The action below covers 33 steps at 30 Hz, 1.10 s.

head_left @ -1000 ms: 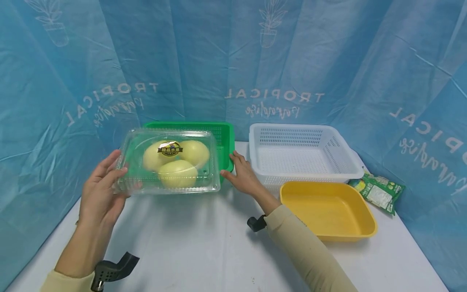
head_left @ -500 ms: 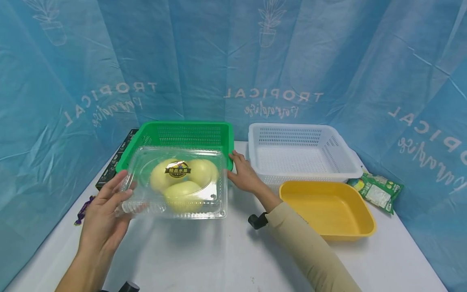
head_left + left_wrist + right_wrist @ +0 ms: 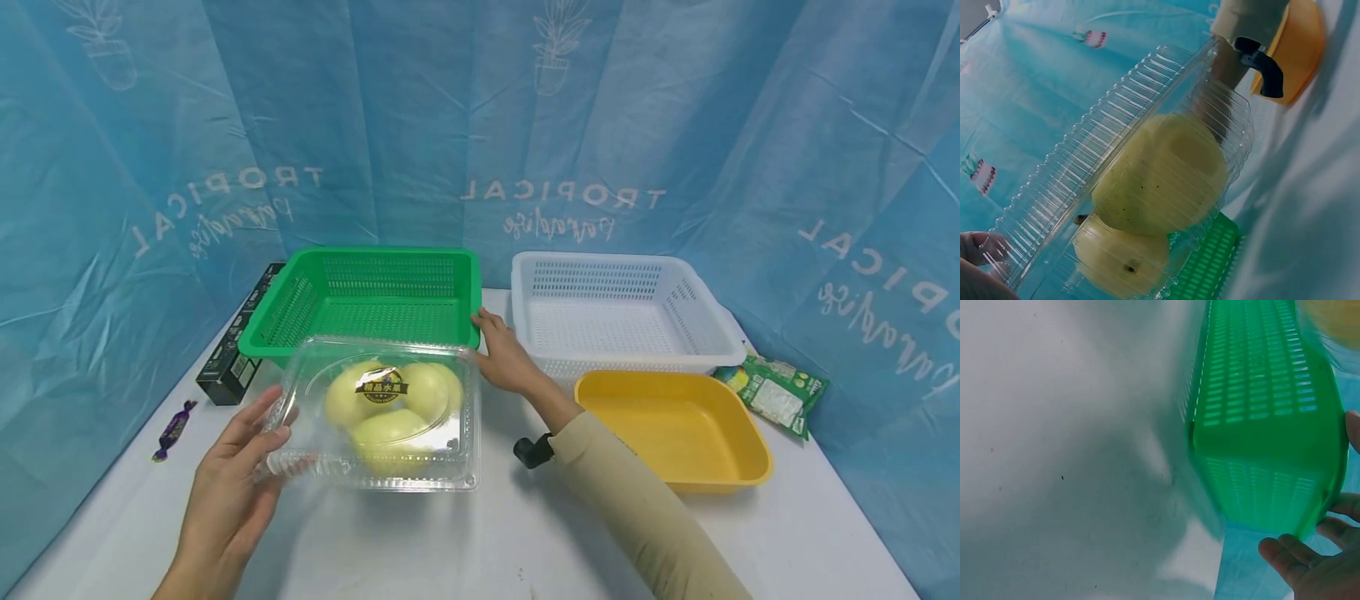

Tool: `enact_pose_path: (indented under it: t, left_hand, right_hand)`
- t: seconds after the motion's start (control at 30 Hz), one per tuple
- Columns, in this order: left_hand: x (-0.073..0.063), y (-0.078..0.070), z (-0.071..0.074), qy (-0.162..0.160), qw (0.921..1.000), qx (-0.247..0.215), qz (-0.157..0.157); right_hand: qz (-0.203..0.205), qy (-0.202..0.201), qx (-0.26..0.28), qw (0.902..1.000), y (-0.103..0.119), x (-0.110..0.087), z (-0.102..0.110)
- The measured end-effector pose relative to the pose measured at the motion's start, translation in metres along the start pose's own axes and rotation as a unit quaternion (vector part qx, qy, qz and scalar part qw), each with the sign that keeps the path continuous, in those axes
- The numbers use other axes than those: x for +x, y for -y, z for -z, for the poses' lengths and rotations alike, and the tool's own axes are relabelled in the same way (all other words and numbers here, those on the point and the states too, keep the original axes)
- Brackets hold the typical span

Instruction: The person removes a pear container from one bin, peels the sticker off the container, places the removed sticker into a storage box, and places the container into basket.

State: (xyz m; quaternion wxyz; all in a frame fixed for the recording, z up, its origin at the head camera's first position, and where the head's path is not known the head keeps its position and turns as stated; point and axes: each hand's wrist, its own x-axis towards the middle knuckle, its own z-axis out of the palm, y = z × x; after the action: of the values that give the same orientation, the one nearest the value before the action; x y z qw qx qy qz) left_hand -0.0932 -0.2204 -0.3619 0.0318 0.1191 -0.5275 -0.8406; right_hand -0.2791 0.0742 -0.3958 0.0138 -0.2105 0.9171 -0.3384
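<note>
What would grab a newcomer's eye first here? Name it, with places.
Three rounded, pale-yellow fruits in a clear plastic lidded box stand out first, held up by the left hand in front of the green rectangular plastic basket. Next comes the yellow rectangular plastic tub, on the right of the white table, in front of the white perforated plastic basket.

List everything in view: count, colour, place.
Green basket: one, green, back left
White basket: one, white, back right
Tray: one, yellow, front right
Box: one, clear, centre
Fruits: three, yellow, inside box
Label: one, black, on box
Packet: one, green, far right
Carton: one, black, left
Candy: one, purple, far left
Table: one, white, underneath
Backdrop: count unclear, blue, behind
Mount: one, black, right wrist
Sleeve: one, beige, right arm
Left grip: one, bare, holding box
Right grip: one, bare, touching green basket
</note>
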Motion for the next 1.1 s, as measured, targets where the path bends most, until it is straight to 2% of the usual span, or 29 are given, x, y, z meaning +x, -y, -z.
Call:
enact_pose_path:
  t: [0.2,0.37,0.53,0.83,1.1]
  left_hand:
    - [-0.005,0.012,-0.001,-0.017,0.9988,0.032,0.033]
    - [-0.006,0.020,-0.001,-0.027,0.9978,0.045,0.042]
    - [-0.008,0.025,-0.002,-0.048,0.9950,0.054,0.069]
    - [-0.011,0.040,-0.003,-0.039,0.9958,0.066,0.050]
    - [-0.012,0.047,-0.011,-0.050,0.9931,0.087,0.061]
  right_hand:
    - [-0.001,0.007,0.001,1.0000,0.000,-0.001,0.001]
    - [0.005,0.014,0.004,0.9999,-0.001,-0.002,0.002]
    - [0.004,0.020,0.007,0.9998,-0.001,-0.003,0.003]
    - [0.005,0.016,0.007,0.9998,0.000,-0.004,0.003]
    - [0.009,0.017,0.008,0.9998,-0.001,-0.004,0.003]
